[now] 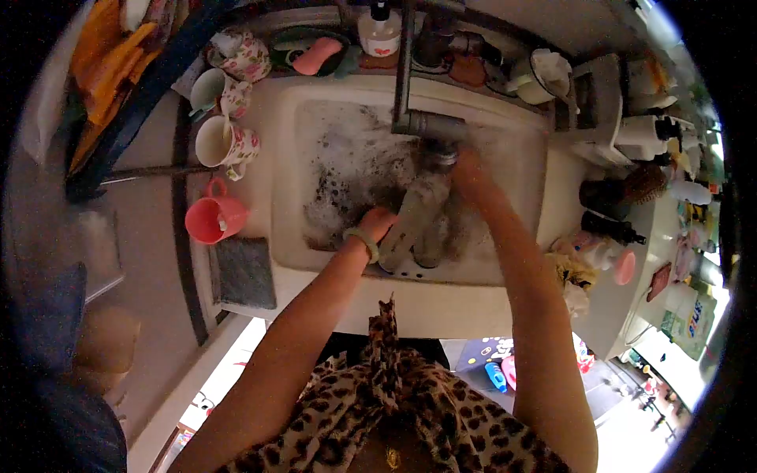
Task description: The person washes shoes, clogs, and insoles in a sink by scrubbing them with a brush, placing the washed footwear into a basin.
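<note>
Spanning the width before the person, a pale bench (465, 307) carries a white sink (285, 181) of dark, sudsy water. A black faucet (434, 124) reaches over it. Below the spout, a long grey item (414, 213), its kind unclear, lies in the sink between both hands. The right hand (471, 177) is close by the spout, the left hand (379, 222) just beside the item; I cannot tell whether either grips anything. A pink cup (203, 222) stands left of the sink, pink soap (318, 55) behind it.
</note>
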Demonstrator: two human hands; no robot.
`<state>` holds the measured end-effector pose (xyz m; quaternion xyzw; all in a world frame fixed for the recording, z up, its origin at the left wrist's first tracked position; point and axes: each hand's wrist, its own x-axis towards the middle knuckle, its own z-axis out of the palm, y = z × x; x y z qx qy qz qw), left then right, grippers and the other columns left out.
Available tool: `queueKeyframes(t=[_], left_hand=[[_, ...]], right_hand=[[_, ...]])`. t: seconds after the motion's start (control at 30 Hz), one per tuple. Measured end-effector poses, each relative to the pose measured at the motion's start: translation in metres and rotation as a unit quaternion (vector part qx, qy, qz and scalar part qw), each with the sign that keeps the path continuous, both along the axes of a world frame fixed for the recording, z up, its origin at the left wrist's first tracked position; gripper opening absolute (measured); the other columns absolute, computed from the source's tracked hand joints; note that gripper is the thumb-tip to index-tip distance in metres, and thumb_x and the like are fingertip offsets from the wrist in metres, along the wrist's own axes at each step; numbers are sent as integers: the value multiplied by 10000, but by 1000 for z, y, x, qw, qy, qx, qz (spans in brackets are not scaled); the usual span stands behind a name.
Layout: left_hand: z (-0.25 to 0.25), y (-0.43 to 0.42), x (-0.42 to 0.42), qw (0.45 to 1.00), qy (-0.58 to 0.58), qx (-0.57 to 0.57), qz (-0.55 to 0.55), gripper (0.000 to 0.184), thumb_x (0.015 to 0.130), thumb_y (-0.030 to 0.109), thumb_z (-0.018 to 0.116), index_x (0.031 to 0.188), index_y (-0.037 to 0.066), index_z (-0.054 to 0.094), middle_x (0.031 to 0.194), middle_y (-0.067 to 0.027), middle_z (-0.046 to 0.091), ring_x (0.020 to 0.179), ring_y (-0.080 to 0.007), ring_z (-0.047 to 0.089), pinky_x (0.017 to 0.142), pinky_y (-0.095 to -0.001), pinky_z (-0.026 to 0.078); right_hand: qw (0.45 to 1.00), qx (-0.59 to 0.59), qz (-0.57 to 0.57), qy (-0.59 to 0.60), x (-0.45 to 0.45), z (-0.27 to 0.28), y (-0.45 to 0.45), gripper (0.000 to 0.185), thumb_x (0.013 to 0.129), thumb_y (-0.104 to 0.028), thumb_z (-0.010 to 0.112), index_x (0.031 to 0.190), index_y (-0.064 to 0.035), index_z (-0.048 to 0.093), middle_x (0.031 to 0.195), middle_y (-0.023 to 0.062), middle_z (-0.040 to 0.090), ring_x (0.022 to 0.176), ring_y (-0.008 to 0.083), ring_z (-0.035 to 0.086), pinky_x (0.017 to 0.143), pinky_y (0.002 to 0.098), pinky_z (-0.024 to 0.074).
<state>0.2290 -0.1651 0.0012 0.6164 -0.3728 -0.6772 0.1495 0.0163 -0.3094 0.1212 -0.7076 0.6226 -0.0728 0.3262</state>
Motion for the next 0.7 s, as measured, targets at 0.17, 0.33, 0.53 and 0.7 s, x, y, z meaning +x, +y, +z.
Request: queueKeyframes(t=[0.17, 0.33, 0.53, 0.7], left_hand=[[59, -10, 7, 932, 211, 171, 240, 340, 860, 276, 581, 1066, 6, 603, 1084, -135, 616, 946, -265, 605, 784, -439, 478], [92, -24, -9, 810, 407, 237, 349, 336, 851, 167, 604, 1154, 30, 564, 1119, -123, 607, 965, -267, 616, 843, -448, 496], [43, -7, -32, 854, 396, 126, 314, 419, 820, 30, 600, 1230, 28, 515, 1135, -120, 602, 997, -265, 612, 824, -403, 520], [84, -14, -20, 888, 334, 135, 286, 506, 778, -24, 594, 1268, 33, 479, 1155, -115, 586, 1061, -262, 580, 873, -379, 492]], right_hand=[[990, 59, -22, 125, -13, 49, 22, 307, 883, -239, 564, 1117, -41, 562, 937, 206, 633, 902, 363, 626, 742, 436, 475], [963, 195, -124, -142, -27, 37, 94, 337, 919, -270, 550, 1175, -51, 529, 785, 93, 623, 638, 220, 566, 554, 346, 456], [910, 166, -241, -293, -19, 28, 110, 410, 923, -253, 568, 1286, -88, 478, 752, -17, 535, 550, 66, 424, 470, 236, 364], [892, 151, -287, -316, -23, 78, 97, 493, 932, -233, 559, 1388, -118, 415, 793, -40, 542, 563, 51, 440, 488, 208, 377]])
